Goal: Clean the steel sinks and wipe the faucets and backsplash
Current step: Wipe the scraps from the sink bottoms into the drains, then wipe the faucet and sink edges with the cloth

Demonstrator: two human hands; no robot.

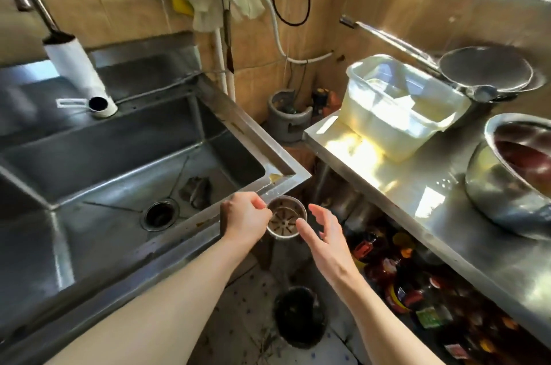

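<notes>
Head view: left hand [245, 217] pinching rim of steel drain strainer [286, 218], held just past near right corner of steel sink [208, 233] with its open drain hole [160, 213], above dark bin [299, 315] on floor; right hand [323, 235] relaxed, fingers spread, just right of strainer.

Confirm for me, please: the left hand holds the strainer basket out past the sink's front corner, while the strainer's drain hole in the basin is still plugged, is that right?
Not quite. The head view shows the drain hole open and dark, with nothing plugging it. The rest stands: the left hand pinches the strainer basket by its rim, out past the front corner of the sink.
</notes>
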